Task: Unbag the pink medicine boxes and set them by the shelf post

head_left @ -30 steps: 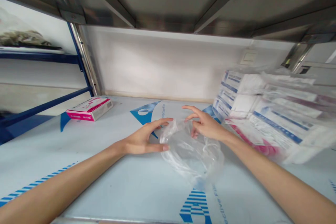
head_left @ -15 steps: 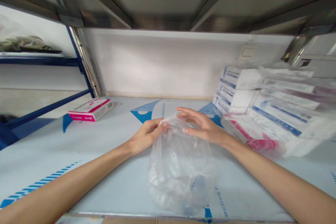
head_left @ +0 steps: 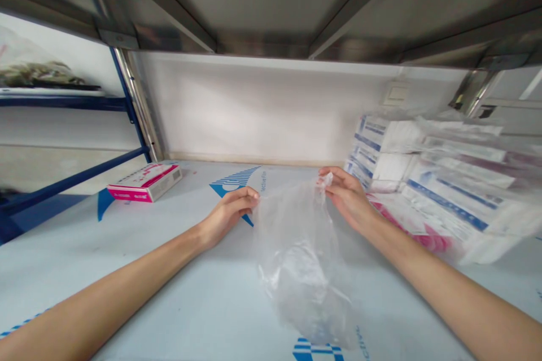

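A clear plastic bag (head_left: 300,259) hangs above the film-covered shelf (head_left: 203,299), its top edge spread between my two hands. My right hand (head_left: 345,194) is closed on the bunched upper right corner. My left hand (head_left: 231,214) has its fingers bent together, with the tips at the upper left corner of the bag; the thumb is mostly hidden. Crumpled, see-through material shows in the lower part of the bag, too blurred to name.
A pink and white box (head_left: 146,182) lies at the left on the shelf. Stacked white and blue boxes (head_left: 453,189) in plastic wrap stand at the right, with a pink-marked pack (head_left: 434,240) beside them. A metal shelf (head_left: 262,5) spans overhead; a metal post (head_left: 138,104) rises at the left.
My hands have moved apart, the right one to the right and the left slightly left. The bag's gathered top is now spread out, and its bottom has swung right.
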Motion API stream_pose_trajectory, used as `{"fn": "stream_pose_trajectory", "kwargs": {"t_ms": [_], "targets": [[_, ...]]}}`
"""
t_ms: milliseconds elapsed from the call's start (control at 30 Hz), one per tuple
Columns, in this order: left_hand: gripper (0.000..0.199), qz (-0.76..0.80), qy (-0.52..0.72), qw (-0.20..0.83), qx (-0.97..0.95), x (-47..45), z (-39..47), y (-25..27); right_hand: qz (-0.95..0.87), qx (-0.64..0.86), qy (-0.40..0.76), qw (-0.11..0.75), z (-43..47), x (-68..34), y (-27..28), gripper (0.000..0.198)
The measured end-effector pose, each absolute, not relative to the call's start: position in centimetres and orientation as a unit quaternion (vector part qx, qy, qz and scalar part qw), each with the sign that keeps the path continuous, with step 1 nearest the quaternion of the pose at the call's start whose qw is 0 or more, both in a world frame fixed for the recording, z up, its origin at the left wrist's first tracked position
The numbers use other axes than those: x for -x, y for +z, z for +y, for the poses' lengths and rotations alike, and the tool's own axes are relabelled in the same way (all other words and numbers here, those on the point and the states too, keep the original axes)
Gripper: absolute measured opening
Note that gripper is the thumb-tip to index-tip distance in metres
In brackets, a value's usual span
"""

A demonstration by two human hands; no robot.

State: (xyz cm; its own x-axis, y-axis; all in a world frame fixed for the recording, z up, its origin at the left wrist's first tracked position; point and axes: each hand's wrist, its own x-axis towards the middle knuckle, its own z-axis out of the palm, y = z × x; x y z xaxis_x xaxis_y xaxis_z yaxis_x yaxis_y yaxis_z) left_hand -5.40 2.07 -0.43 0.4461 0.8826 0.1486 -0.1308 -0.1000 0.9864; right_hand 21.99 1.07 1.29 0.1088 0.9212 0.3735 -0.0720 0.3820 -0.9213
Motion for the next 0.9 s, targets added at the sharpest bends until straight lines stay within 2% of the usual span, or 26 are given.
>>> {"fn": "stream_pose_trajectory", "kwargs": {"t_ms": [133, 267, 433, 600, 767, 900], "targets": [[0.019, 0.334, 0.405, 0.571, -0.631, 5.7, 2.4, -0.5, -0.537, 0.432, 0.329, 0.646, 1.7, -22.6, 0.9, 0.025], [0.024, 0.299, 0.429, 0.59, -0.615, 5.9, 2.2, 0.0, -0.506, 0.442, 0.306, 0.675, 2.1, -22.8, 0.8, 0.019], [0.024, 0.309, 0.41, 0.594, -0.619, 6.1, 2.0, 0.7, -0.39, 0.391, 0.428, 0.715, 2.0, -23.0, 1.5, 0.016], [0.027, 0.321, 0.424, 0.589, -0.609, 6.4, 2.2, 0.8, -0.325, 0.29, 0.571, 0.696, 1.4, -23.7, 2.4, 0.017], [0.015, 0.27, 0.411, 0.673, -0.553, 6.6, 2.2, 1.1, -0.304, 0.262, 0.579, 0.71, 1.1, -24.0, 3.0, 0.009], [0.02, 0.297, 0.422, 0.69, -0.507, 6.4, 2.2, 0.9, -0.278, 0.312, 0.543, 0.728, 1.6, -23.1, 2.9, 0.006]]}}
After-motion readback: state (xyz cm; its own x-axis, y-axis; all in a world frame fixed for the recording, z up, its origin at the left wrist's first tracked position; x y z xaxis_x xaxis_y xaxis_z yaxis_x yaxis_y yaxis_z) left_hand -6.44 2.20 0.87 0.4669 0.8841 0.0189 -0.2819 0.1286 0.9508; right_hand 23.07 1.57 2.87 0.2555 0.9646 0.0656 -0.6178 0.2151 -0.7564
